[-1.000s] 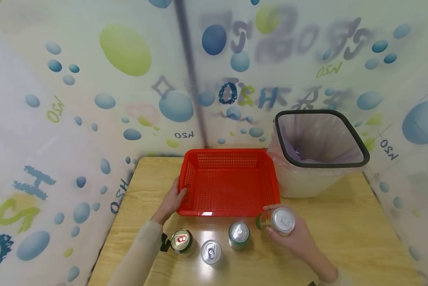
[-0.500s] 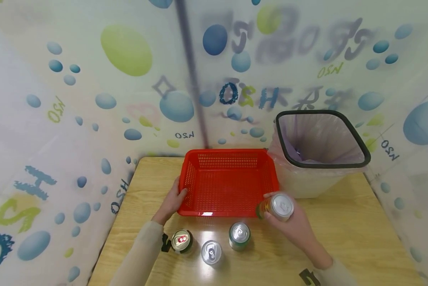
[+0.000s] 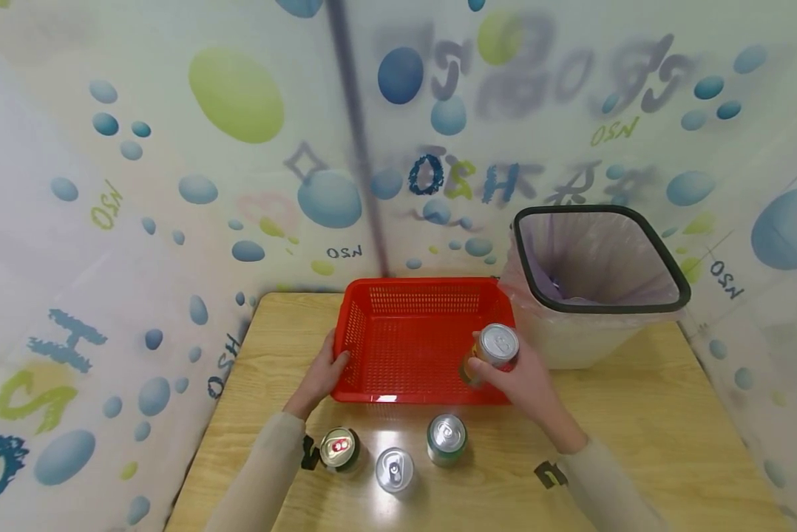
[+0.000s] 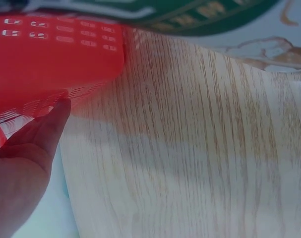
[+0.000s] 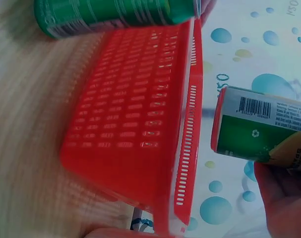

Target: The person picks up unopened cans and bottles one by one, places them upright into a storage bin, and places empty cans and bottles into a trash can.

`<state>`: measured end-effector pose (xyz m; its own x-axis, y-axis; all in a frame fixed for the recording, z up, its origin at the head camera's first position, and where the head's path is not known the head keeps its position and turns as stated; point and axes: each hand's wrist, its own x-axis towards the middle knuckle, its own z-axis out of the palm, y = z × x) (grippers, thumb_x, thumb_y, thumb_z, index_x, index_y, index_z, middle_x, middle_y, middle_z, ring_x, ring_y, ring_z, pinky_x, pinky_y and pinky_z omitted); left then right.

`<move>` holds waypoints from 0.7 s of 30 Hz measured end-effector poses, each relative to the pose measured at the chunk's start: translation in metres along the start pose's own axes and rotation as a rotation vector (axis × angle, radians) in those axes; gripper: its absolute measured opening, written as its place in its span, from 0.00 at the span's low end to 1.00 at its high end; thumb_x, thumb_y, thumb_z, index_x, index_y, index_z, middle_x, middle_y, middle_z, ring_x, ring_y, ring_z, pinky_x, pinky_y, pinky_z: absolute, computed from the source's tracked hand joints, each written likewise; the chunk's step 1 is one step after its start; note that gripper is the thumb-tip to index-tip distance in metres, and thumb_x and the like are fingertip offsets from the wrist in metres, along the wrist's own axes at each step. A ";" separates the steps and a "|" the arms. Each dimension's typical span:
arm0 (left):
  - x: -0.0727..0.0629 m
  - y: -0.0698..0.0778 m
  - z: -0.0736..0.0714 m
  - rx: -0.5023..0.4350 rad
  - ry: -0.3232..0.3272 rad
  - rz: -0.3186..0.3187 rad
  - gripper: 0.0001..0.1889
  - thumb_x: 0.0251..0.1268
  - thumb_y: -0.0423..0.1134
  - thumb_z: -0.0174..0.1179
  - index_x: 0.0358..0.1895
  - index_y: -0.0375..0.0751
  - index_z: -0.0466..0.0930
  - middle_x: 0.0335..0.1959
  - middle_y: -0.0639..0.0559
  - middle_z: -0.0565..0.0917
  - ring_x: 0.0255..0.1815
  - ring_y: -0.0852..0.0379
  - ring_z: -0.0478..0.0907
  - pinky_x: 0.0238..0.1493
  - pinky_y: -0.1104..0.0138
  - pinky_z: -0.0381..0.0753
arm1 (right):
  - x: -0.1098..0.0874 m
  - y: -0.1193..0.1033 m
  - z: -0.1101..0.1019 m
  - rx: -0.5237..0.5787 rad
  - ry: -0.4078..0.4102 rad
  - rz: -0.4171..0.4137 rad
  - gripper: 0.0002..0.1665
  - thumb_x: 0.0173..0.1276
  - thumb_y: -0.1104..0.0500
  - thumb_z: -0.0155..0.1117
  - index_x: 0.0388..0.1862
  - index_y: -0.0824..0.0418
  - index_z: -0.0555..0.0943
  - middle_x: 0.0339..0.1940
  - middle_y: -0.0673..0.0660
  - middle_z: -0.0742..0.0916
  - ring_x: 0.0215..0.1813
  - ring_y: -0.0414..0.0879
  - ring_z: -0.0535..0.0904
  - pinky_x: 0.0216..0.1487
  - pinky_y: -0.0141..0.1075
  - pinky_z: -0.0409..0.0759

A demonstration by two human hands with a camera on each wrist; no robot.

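Observation:
My right hand (image 3: 528,373) grips a drink can (image 3: 498,344) with a silver top, over the front right part of the red plastic basket (image 3: 425,397). The right wrist view shows the can's green, orange and silver side (image 5: 262,124) above the rim. At the basket's left side, my left hand (image 3: 319,375) holds the rim, thumb on top and fingers along the outer wall. Three cans stand in front of the basket: one with a gold top and red tab (image 3: 338,448), a silver-topped one (image 3: 395,470) and a green-sided one (image 3: 446,439).
A white bin (image 3: 558,343) with a black rim and a pinkish liner bag stands right of the basket, close beside it. Everything rests on a wooden table (image 3: 638,421). A wall sheet (image 3: 239,185) with printed bubbles surrounds the table's back and sides.
My right hand has carried the can leftward and away from me, from beside the basket's front right corner to over the basket. The left hand and the three standing cans have stayed put.

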<state>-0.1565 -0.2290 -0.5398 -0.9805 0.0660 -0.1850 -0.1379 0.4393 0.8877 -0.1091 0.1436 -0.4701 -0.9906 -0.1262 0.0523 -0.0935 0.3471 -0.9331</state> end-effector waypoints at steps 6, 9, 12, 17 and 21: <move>-0.001 0.000 -0.001 0.002 -0.004 0.008 0.33 0.82 0.33 0.46 0.83 0.37 0.45 0.64 0.29 0.74 0.53 0.37 0.81 0.52 0.48 0.85 | 0.026 0.000 0.003 -0.062 -0.004 0.011 0.42 0.62 0.43 0.79 0.67 0.59 0.70 0.62 0.59 0.81 0.63 0.58 0.77 0.65 0.59 0.77; -0.001 0.000 -0.002 -0.010 -0.007 0.009 0.33 0.82 0.33 0.46 0.83 0.37 0.45 0.63 0.29 0.74 0.53 0.37 0.82 0.51 0.49 0.86 | 0.038 0.001 0.006 -0.114 0.001 0.001 0.41 0.61 0.43 0.79 0.65 0.59 0.71 0.60 0.58 0.81 0.62 0.56 0.77 0.64 0.58 0.78; 0.000 -0.001 -0.002 -0.022 -0.007 0.017 0.32 0.82 0.32 0.46 0.82 0.37 0.46 0.62 0.29 0.74 0.52 0.37 0.82 0.51 0.49 0.86 | 0.049 0.003 0.009 -0.155 -0.004 0.013 0.40 0.59 0.42 0.80 0.62 0.57 0.72 0.58 0.57 0.80 0.59 0.55 0.76 0.61 0.56 0.81; 0.000 -0.002 -0.002 -0.033 -0.008 0.028 0.32 0.81 0.31 0.46 0.82 0.36 0.46 0.62 0.29 0.74 0.52 0.38 0.81 0.51 0.49 0.85 | 0.062 0.008 0.016 -0.194 -0.032 0.061 0.39 0.60 0.41 0.80 0.60 0.58 0.73 0.53 0.56 0.82 0.54 0.53 0.79 0.58 0.51 0.83; 0.000 -0.003 -0.002 -0.034 -0.010 0.033 0.32 0.81 0.31 0.46 0.82 0.35 0.46 0.63 0.29 0.74 0.53 0.38 0.81 0.53 0.48 0.84 | 0.069 0.011 0.021 -0.214 -0.075 0.088 0.38 0.62 0.42 0.78 0.61 0.58 0.72 0.51 0.57 0.83 0.50 0.54 0.80 0.57 0.50 0.84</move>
<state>-0.1564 -0.2319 -0.5421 -0.9831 0.0895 -0.1594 -0.1102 0.4057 0.9074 -0.1764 0.1192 -0.4844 -0.9864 -0.1528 -0.0597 -0.0343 0.5481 -0.8357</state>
